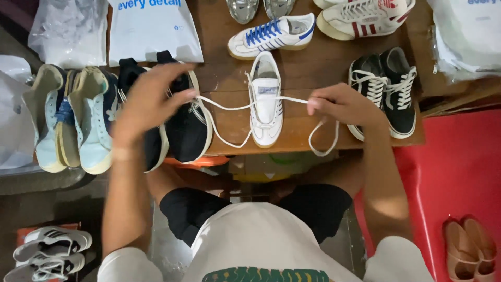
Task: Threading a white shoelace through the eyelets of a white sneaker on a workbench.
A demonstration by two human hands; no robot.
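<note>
- The left hand (148,102) pinches one end of a long white flat shoelace (229,107) between thumb and fingertips, its fingers closed on the lace.
- The right hand (342,104) is clamped on the other end of the same lace, fingers curled tight, with a loose loop of lace hanging below it past the surface edge.
- The lace runs taut between the two hands and passes across a white leather low-top sneaker with thin dark side stripes (266,102), which stands midway between the hands, toe pointing toward the person.
- The sneaker rests on a brown wooden surface (318,68), close to its near edge.
- Under and just beyond the left hand lies a pair of black sneakers with cream soles (182,125), partly covered by that hand.
- Further out past the left hand stands a row of pale blue and cream sneakers (78,120) on their sides.
- Just beside the right hand, on its outer side, sits a pair of black canvas sneakers with white laces (389,89).
- Beyond the hands, further up the surface, lies a white sneaker with blue laces (274,34), and next to it a cream sneaker with red stripes (365,15).
- A white plastic bag with blue print (151,31) lies beyond the left hand.
- Below the right forearm is a red floor-level panel (459,172) with a pair of tan sandals (472,250) on it.
</note>
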